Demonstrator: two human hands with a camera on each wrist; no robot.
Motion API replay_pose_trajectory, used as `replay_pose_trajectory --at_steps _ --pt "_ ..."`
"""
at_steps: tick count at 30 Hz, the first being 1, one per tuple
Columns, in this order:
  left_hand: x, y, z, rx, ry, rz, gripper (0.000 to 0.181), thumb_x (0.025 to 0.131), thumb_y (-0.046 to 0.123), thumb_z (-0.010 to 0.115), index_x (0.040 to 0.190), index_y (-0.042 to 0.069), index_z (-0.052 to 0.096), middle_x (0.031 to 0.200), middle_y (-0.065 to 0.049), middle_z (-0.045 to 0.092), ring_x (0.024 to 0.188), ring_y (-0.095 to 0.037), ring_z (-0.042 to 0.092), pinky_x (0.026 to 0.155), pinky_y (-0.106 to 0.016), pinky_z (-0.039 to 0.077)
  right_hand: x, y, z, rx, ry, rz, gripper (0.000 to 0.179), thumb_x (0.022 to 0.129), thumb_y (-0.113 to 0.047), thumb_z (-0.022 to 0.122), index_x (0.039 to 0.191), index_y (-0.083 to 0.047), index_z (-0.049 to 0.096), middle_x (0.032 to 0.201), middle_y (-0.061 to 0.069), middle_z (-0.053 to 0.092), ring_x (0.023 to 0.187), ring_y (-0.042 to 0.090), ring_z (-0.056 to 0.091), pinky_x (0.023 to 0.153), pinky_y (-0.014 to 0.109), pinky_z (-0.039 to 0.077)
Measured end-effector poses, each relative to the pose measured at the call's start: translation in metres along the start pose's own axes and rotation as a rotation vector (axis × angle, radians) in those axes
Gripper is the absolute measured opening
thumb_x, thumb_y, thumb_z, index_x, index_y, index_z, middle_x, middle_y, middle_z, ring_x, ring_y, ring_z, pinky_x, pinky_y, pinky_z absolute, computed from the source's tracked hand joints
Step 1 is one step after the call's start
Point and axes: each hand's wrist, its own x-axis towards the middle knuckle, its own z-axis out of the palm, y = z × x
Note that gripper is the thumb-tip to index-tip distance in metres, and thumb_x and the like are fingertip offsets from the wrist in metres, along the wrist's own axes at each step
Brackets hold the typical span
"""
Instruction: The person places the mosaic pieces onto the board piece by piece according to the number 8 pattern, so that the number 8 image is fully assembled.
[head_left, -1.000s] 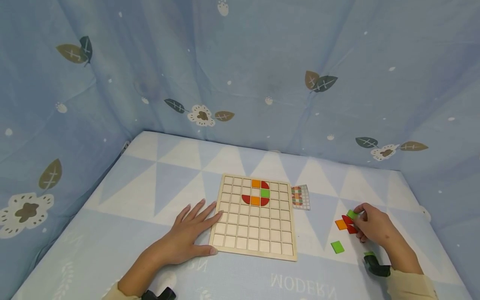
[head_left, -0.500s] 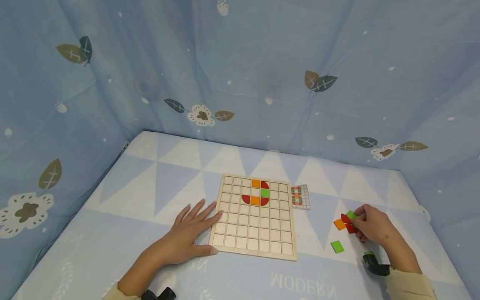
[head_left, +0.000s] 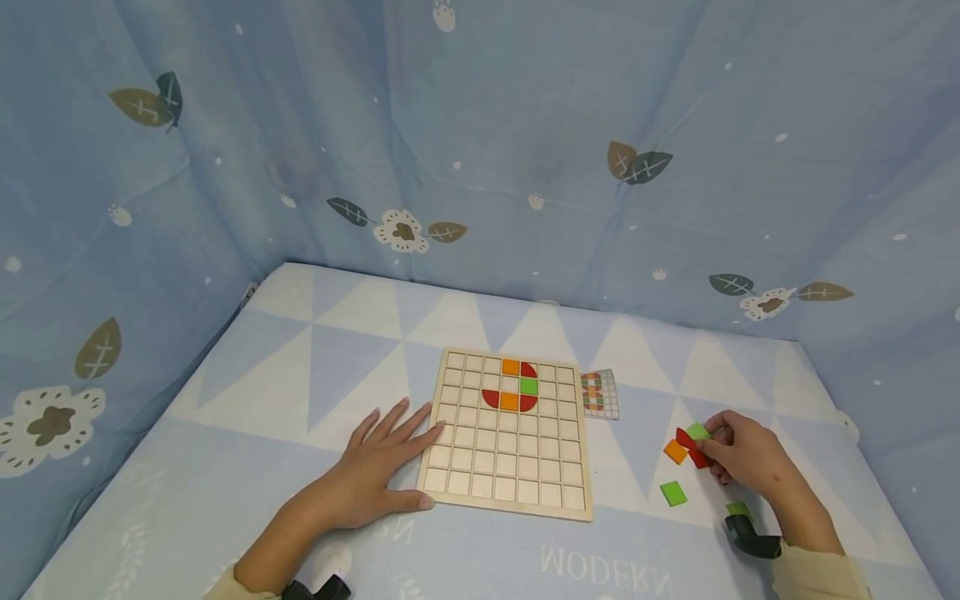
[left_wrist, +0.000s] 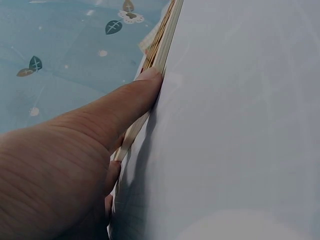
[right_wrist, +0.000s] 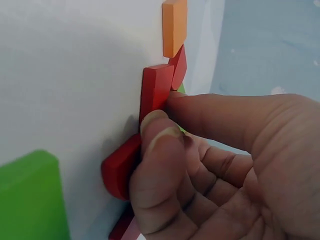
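A wooden grid board (head_left: 505, 463) lies mid-table, holding orange and green squares and red quarter-circle tiles in its upper cells. My left hand (head_left: 390, 475) is spread flat at its left side, fingertips on the frame and thumb at the lower corner. In the left wrist view, the thumb (left_wrist: 125, 105) lies against the board's edge. Off to the right, my right hand (head_left: 746, 450) pinches a red tile (right_wrist: 156, 87) between thumb and finger. Close around it are another red tile (head_left: 699, 458), an orange square (head_left: 675, 452) and a green square (head_left: 698, 432), partly hidden by the fingers.
A small pattern card (head_left: 602, 394) lies beside the board's right edge. Nearer me is a loose green square (head_left: 673, 493), and another green tile (head_left: 738, 508) shows behind the black wrist camera (head_left: 750, 537). Patterned blue curtain (head_left: 525, 150) hangs behind and beside the table.
My right hand has shifted slightly left and nearer, pushing the red tile and orange square a little left. The left hand stays still on the board.
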Motion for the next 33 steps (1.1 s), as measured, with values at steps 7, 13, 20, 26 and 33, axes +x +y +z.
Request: replay_pose_trajectory --at_steps 7,13,20,26,33 --pt "0.000 -0.001 0.000 -0.010 -0.005 0.002 0.092 0.090 0.057 0.076 0.165 0.024 0.035 0.174 0.000 0.016 0.161 -0.033 -0.001 0.123 -0.061 -0.005 -0.002 -0.002 0.000 -0.004 0.009 -0.022 0.032 0.098 -0.011 0.071 0.116 0.007 0.052 0.080 0.007 0.061 0.062 0.019 0.062 0.057 0.034 0.058" --pt "-0.001 -0.001 0.000 -0.014 0.002 0.006 0.091 0.090 0.057 0.075 0.165 0.024 0.035 0.174 -0.001 0.017 0.161 -0.034 0.000 0.123 -0.061 -0.005 -0.005 -0.005 0.001 0.002 0.026 -0.074 0.025 0.099 -0.010 0.070 0.111 0.005 0.054 0.083 0.008 0.061 0.064 0.020 0.064 0.057 0.033 0.058" --pt "-0.001 0.000 0.000 -0.021 0.009 0.011 0.091 0.090 0.055 0.077 0.165 0.023 0.036 0.174 -0.002 0.018 0.160 -0.036 0.002 0.123 -0.061 -0.004 -0.007 -0.011 0.003 -0.007 0.033 -0.101 0.021 0.101 -0.011 0.067 0.109 0.004 0.056 0.083 0.008 0.061 0.065 0.021 0.061 0.057 0.033 0.057" --pt "0.000 0.001 0.000 -0.022 0.007 0.009 0.091 0.090 0.055 0.077 0.165 0.022 0.037 0.174 -0.003 0.019 0.160 -0.036 0.002 0.123 -0.061 -0.005 -0.009 -0.022 0.005 -0.007 0.049 -0.111 0.019 0.103 -0.015 0.065 0.108 0.002 0.058 0.079 0.006 0.064 0.066 0.021 0.061 0.053 0.034 0.055" --pt "-0.001 0.000 0.000 -0.020 0.009 0.011 0.091 0.090 0.055 0.077 0.165 0.022 0.036 0.174 -0.003 0.019 0.160 -0.036 0.003 0.123 -0.061 -0.004 -0.006 -0.071 0.012 -0.022 0.105 -0.248 0.016 0.102 -0.017 0.067 0.108 -0.003 0.062 0.080 0.005 0.066 0.068 0.020 0.062 0.054 0.033 0.053"
